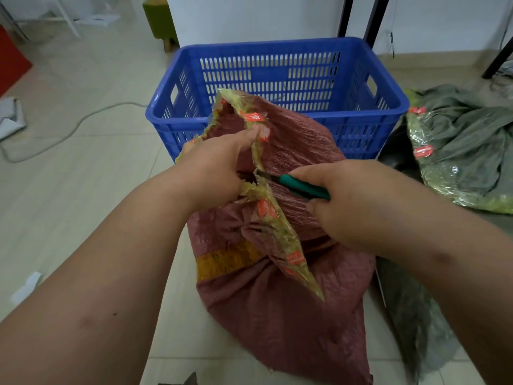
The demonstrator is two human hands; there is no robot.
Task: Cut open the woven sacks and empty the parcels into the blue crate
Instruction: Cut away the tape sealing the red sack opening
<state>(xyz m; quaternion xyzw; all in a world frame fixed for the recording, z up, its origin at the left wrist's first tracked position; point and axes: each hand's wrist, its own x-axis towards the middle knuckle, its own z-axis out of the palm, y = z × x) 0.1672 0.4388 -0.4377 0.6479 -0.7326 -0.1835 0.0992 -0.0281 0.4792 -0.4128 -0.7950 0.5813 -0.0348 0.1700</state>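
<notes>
A dark red woven sack (pixel 283 307) stands on the floor in front of me, its top sealed with yellowish tape (pixel 280 232) bearing red marks. My left hand (pixel 219 168) grips the taped top edge and holds it up. My right hand (pixel 344 201) grips a green-handled knife (pixel 299 186), whose blade tip sits in a slit in the tape beside my left hand. Behind the sack stands the blue slotted crate (pixel 277 79); no parcels show inside it from here.
A crumpled green woven sack (pixel 466 151) with taped edges lies on the floor to the right, over a dark sheet. A grey cable (pixel 69 132) curls across the tiles at left. A green stool (pixel 161 20) and black table legs (pixel 374 20) stand by the white wall.
</notes>
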